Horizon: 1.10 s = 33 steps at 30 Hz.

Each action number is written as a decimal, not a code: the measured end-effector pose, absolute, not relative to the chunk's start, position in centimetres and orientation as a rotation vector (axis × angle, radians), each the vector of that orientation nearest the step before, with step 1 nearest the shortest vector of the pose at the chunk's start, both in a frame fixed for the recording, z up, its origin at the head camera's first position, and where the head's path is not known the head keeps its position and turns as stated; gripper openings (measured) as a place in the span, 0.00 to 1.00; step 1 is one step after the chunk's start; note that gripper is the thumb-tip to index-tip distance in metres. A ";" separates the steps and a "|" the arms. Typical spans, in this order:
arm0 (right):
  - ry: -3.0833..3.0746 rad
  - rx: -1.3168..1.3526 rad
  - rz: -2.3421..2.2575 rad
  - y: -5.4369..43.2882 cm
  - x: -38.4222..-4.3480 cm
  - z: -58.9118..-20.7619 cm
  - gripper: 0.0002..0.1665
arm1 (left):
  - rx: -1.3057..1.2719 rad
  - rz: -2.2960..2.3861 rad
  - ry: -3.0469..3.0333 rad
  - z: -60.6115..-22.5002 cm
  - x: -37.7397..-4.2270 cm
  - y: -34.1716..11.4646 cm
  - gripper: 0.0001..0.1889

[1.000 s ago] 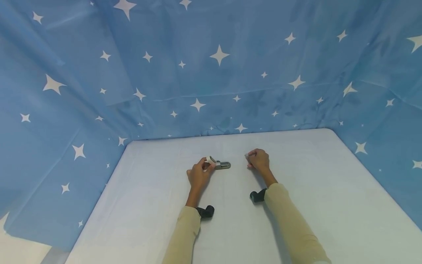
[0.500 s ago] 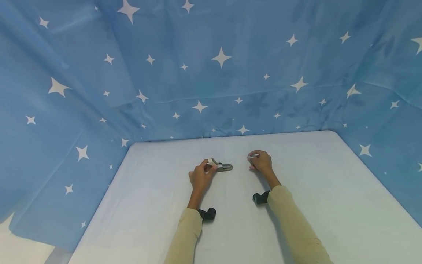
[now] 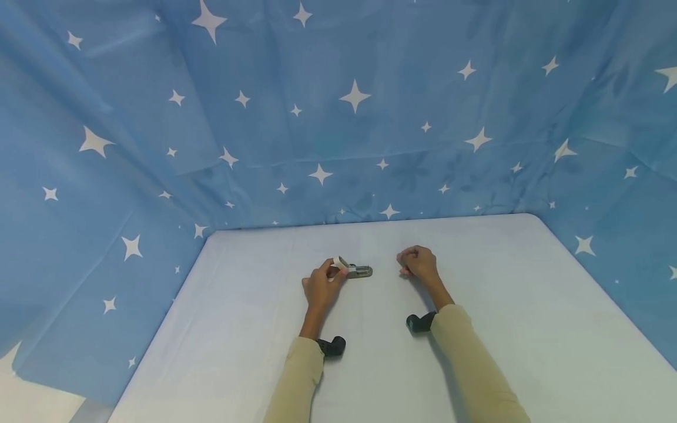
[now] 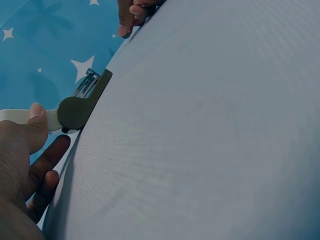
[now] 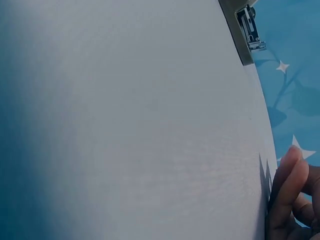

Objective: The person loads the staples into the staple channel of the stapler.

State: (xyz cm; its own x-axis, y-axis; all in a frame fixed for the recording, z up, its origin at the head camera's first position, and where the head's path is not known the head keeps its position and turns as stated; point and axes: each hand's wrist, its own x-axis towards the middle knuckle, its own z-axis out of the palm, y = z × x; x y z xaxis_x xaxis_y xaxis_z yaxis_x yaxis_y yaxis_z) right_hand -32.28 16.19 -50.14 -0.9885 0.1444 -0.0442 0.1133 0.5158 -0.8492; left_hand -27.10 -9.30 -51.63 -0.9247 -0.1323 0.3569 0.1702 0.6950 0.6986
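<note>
An opened stapler [image 3: 361, 272] stands on the white table, its pale upper arm swung back and the metal staple track exposed. My left hand [image 3: 320, 286] pinches that pale arm [image 4: 15, 116] between thumb and fingers. In the left wrist view the olive base [image 4: 75, 112] lies along the tabletop. To the right of the stapler, my right hand [image 3: 421, 266] is low over the table, fingers curled and fingertips together. A small silvery strip showed in that pinch a moment ago; the fingers [image 5: 290, 192] now hide it.
The white tabletop [image 3: 254, 329] ends at a blue star-patterned curtain [image 3: 264, 129] behind and at both sides. Dark wrist-worn cameras sit on the left wrist [image 3: 333, 346] and the right wrist [image 3: 420, 323], just above the table.
The right fingers have turned slightly, and the silvery strip between them is no longer visible. The left hand keeps its hold on the stapler. The head view has shifted a little.
</note>
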 end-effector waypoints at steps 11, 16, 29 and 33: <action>-2.631 -0.193 1.918 16.7 -32.0 -49.2 0.18 | -0.031 -1.095 -2.528 -51.6 -27.5 -9.4 0.20; -2.661 -0.162 1.921 16.4 -31.6 -49.4 0.18 | -0.045 -1.089 -2.518 -51.6 -27.1 -9.4 0.20; -2.643 -0.096 1.880 15.9 -30.7 -49.8 0.15 | -0.042 -1.083 -2.541 -52.0 -26.8 -9.3 0.21; -2.663 0.053 1.786 14.9 -30.7 -49.2 0.13 | -0.045 -1.077 -2.540 -51.8 -27.0 -9.4 0.20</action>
